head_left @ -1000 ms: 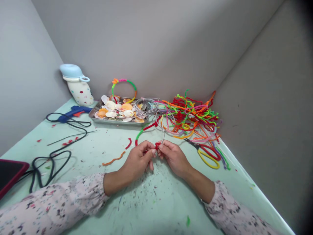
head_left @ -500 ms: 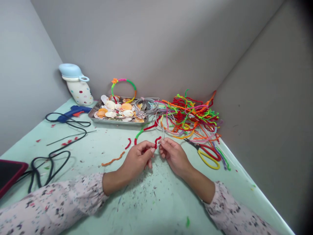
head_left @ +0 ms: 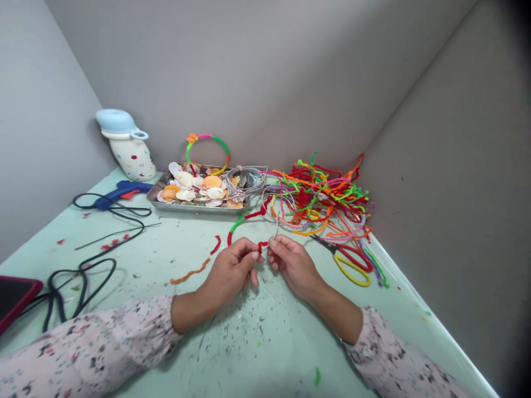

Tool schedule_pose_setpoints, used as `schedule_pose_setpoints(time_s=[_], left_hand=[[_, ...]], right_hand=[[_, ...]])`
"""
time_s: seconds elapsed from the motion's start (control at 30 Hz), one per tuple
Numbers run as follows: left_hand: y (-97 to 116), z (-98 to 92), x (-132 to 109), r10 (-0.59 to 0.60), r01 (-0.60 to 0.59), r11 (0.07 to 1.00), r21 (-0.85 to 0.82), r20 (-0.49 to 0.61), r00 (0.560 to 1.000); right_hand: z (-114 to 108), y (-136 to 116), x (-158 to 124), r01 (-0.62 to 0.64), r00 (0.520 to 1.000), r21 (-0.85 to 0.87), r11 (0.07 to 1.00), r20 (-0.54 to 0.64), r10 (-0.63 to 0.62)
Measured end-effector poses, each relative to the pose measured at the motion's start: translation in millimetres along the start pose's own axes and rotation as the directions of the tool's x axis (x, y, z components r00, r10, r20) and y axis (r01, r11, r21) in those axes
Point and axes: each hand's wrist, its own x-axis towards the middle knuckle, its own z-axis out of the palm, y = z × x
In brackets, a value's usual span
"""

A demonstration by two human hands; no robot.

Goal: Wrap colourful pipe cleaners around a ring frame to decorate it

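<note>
Both my hands are closed in a pinch around a wire ring [head_left: 277,222] above the table. Its far left side is wrapped in green and red pipe cleaner [head_left: 237,224]; the right part is bare grey wire. My left hand [head_left: 235,267] grips the wrapped section near its end, thumb against forefinger. A short length of red pipe cleaner [head_left: 262,245] spans the gap between my hands. My right hand [head_left: 292,262] has its thumb and forefinger at the tip of that red piece, where the bare wire passes too; its fingertips partly hide the contact.
A metal tray [head_left: 194,209] of seashells stands at the back, a finished-looking colourful ring [head_left: 228,149] leaning in it. Tangled pipe cleaners [head_left: 327,188] and scissors [head_left: 352,265] lie right. A glue gun [head_left: 120,193], black cord [head_left: 85,265], bottle [head_left: 131,157] and dark red-edged device [head_left: 16,301] are left.
The loose end of the red pipe cleaner, which stuck up between my hands, now lies lower and reaches my right fingertips. My hands have barely moved; the whole view has shifted slightly.
</note>
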Motion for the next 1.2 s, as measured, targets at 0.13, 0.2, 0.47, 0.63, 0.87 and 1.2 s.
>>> schedule_pose_setpoints(time_s=[0.13,0.2,0.47,0.63,0.87,1.2], left_hand=[[1,0.4,0,0.0,0.0,1.0,-0.02,0.005,1.0],[1,0.8,0,-0.002,0.002,0.999,-0.037,0.005,1.0],[2,0.9,-1,0.054,-0.052,0.998,0.041,-0.074,0.996],[0,-2.8,-2,0.202,-0.177,0.963,0.203,-0.113,0.973],[-3,-6.0,-2,0.302,-0.28,0.9,0.335,-0.016,0.953],[0,-8.7,-2,0.282,-0.26,0.9,0.35,-0.014,0.959]], right_hand=[[1,0,-1,0.007,1.0,-0.024,1.0,-0.011,-0.007],[3,-2,-2,0.019,0.999,-0.063,0.998,-0.029,-0.021],[4,-16,-12,0.355,0.809,-0.635,0.687,-0.16,-0.566],[1,-22,-13,0.524,0.658,-0.812,0.259,0.192,-0.728],[-3,-15,-7,0.571,0.724,-0.768,0.291,0.303,-0.62],[-6,-9,-8,0.515,0.802,-0.729,0.451,0.224,-0.554]])
